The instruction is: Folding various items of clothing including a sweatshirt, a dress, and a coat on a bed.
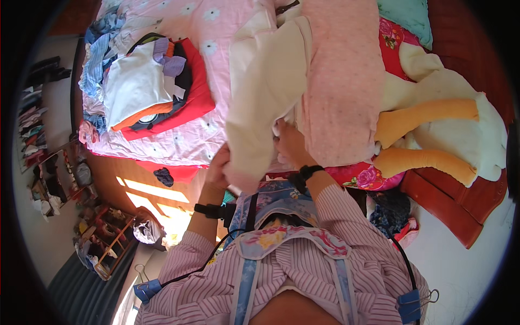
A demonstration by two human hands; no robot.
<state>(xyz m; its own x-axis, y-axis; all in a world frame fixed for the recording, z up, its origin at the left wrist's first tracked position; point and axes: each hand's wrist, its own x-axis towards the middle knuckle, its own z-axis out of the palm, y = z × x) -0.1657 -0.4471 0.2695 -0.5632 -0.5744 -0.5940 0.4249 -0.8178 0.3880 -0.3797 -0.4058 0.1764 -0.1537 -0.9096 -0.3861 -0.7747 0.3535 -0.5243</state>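
A cream-white cloth garment lies lengthwise on the bed, its near end raised at the edge in front of me. My left hand grips the near left edge of this garment. On its right side, my right hand pinches the fabric with fingers and thumb. Some of the near end looks blurred. A dark strap or clip lies by the garment's far end. To the left rests a stack of clothes with a white top uppermost, orange and dark pieces beneath, and a red garment at the bottom.
Blue crumpled clothes lie along the bed's left side. A pink dotted quilt is right of the garment; beyond it, a large cream plush toy with orange legs. Clothes racks stand at lower left. A dark cloth lies near the bed's edge.
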